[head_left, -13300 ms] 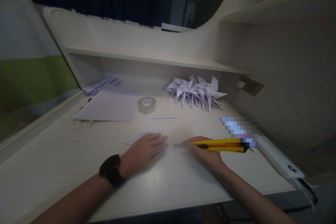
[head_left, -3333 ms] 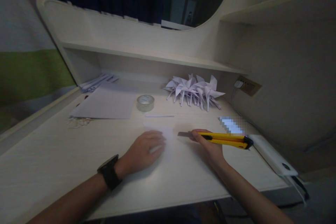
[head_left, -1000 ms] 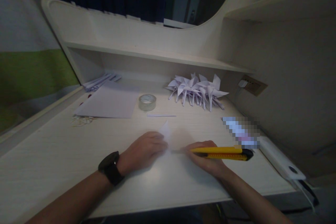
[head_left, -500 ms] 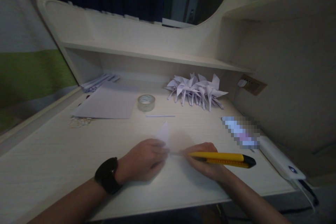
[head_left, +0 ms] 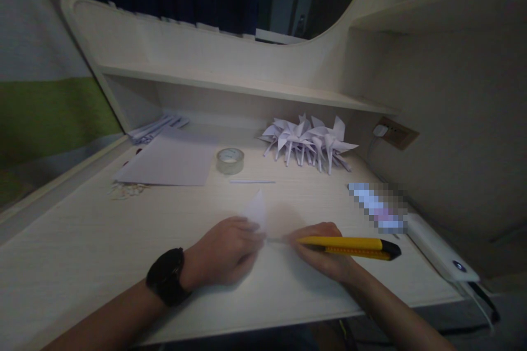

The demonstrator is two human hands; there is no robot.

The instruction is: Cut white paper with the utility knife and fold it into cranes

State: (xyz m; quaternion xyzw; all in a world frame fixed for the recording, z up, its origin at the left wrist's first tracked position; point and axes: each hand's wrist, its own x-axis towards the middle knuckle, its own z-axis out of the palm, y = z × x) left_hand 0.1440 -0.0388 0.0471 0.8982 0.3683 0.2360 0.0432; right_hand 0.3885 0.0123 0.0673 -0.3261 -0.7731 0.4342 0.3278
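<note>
My left hand (head_left: 224,249), with a black watch on its wrist, presses down on a folded white paper (head_left: 257,209) whose pointed flap stands up just beyond my fingers. My right hand (head_left: 325,252) grips a yellow utility knife (head_left: 349,247). Its blade tip reaches toward the paper between both hands. The two hands lie close together near the desk's front edge.
On the pale desk (head_left: 82,241) lie a tape roll (head_left: 230,160), a white sheet (head_left: 168,159), a thin paper strip (head_left: 252,181) and several folded paper pinwheels (head_left: 310,142) at the back. A white device (head_left: 442,252) lies at the right edge, a wall socket (head_left: 395,131) above.
Over the last second both hands slid slightly toward me, the knife drawing back along the paper. The paper's flap stays raised.
</note>
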